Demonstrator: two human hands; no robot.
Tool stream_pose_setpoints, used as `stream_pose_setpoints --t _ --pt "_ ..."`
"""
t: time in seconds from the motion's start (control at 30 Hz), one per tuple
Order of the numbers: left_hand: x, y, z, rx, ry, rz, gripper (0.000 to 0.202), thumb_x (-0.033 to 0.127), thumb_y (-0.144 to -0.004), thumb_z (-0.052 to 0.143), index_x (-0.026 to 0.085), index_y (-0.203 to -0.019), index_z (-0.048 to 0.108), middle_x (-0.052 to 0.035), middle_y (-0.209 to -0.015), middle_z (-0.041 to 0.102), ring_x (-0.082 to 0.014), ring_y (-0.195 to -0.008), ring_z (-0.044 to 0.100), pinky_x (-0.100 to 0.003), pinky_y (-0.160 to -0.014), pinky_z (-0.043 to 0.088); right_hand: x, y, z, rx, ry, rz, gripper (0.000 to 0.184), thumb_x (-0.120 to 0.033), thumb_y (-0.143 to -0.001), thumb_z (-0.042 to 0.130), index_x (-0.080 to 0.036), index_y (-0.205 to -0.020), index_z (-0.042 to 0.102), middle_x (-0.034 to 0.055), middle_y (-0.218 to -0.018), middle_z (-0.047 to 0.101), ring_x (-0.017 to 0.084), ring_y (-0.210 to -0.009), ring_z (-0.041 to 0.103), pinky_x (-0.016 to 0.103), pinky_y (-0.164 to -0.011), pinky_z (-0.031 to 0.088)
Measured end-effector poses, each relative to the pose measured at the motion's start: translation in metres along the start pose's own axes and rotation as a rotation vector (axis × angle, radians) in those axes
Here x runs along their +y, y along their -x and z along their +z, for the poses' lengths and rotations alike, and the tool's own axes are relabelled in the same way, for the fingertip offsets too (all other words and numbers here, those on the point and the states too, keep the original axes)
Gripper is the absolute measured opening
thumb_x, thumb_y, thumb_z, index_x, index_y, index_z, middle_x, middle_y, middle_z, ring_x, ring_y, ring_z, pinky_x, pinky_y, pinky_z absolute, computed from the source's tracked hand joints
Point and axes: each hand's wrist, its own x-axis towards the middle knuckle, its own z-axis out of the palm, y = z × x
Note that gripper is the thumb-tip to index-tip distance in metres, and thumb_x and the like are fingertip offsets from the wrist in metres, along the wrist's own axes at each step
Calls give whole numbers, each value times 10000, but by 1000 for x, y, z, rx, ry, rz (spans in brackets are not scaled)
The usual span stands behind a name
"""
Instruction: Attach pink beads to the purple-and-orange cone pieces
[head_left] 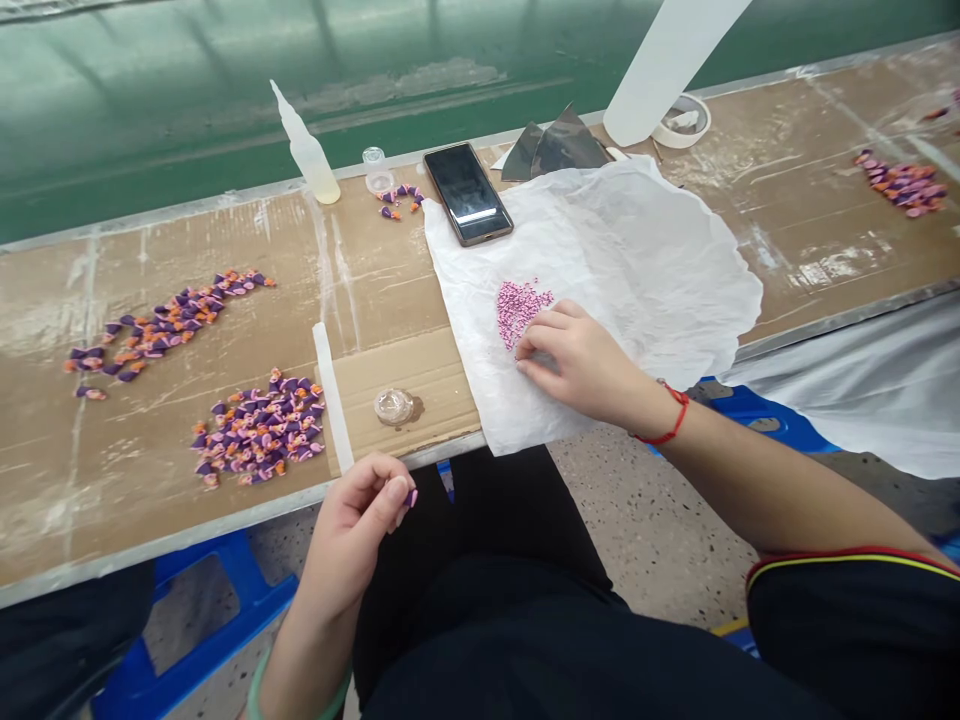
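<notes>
The left hand [360, 530] hovers just off the edge of the surface [375, 290], fingers pinched narrow on a small purple piece [412, 496]; the right hand [577, 365] rests on the white paper [645, 250], fingertips drawn together at the near edge of the pink bead pile [519, 308]; whether they grip a bead cannot be told.

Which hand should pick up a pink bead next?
Right, probably. The right hand touches the pink beads on the paper. The left hand is off the table, pinching a purple piece.
</notes>
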Motion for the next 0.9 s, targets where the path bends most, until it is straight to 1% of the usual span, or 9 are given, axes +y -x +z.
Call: stream_pose_setpoints --t 0.17,0.27,0.33,0.4,0.47,0.53,0.67,0.77,0.9 --pt "-2 0 2 11 -11 17 392 514 -869 726 158 -726 644 8 -624 551 -72 -543 450 -177 -522 367 -1 -5 5 -65 138 -40 171 -136 -907 503 -195 -751 546 98 -803 601 248 -804 470 409 -751 407" --pt "1 -3 14 0 -26 66 419 512 -874 718 151 -677 639 12 -570 546 -63 -498 432 -177 -487 346 -6 -3 5 -44 131 -26 163 -125 -887 490 -206 -745 501 96 -786 566 249 -797 448 416 -747 388" --pt "4 -7 28 -13 10 97 384 500 -860 736 153 -713 667 19 -550 547 -63 -480 429 -182 -479 349 -15 0 2 8 -30 -14 151 -127 -889 492 -215 -767 474 75 -785 556 241 -800 459 410 -758 396" --pt "8 -13 45 -36 96 127 321 481 -847 755 162 -871 724 35 -546 545 -67 -475 435 -189 -487 369 -30 5 -3 65 -288 -8 134 -154 -927 495 -220 -814 468 47 -804 551 219 -802 483 385 -753 412" --pt "10 -17 61 -73 214 158 364 462 -842 766 176 -1065 736 50 -553 538 -67 -473 434 -196 -499 388 -49 9 -9 127 -504 -18 121 -186 -965 499 -226 -854 472 25 -824 540 198 -804 502 361 -741 422" --pt "10 -18 72 -98 326 184 413 448 -845 767 188 -1164 729 54 -559 530 -68 -481 439 -204 -516 406 -66 13 -12 205 -588 -47 115 -185 -973 508 -230 -872 478 21 -844 535 192 -829 512 357 -757 426" --pt "9 -11 82 -111 457 197 393 426 -838 779 202 -1160 754 72 -500 441 -75 -486 438 -218 -533 410 -85 16 -11 312 -550 -106 119 -139 -949 540 -229 -893 487 26 -873 546 195 -863 520 370 -787 430" --pt "9 -4 83 -125 495 159 391 427 -814 795 196 -1128 768 84 -469 388 -71 -464 397 -225 -514 382 -88 16 -8 389 -458 -171 140 -112 -929 549 -232 -908 482 25 -866 551 194 -836 517 373 -761 426" --pt "10 2 81 -120 501 103 431 437 -780 811 173 -1117 757 87 -457 386 -70 -458 379 -224 -490 321 -89 15 -10 447 -382 -250 160 -102 -908 563 -243 -920 489 19 -854 555 196 -797 522 380 -727 427"
